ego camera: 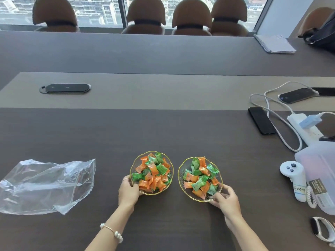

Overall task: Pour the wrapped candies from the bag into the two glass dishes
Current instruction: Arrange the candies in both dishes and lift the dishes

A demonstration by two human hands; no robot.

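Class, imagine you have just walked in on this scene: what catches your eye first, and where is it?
Two glass dishes heaped with orange and green candies sit side by side at the near middle of the dark table: the left dish and the right dish. The left hand and right hand each touch a dish's near rim. A crumpled, empty-looking clear bag lies flat to the left.
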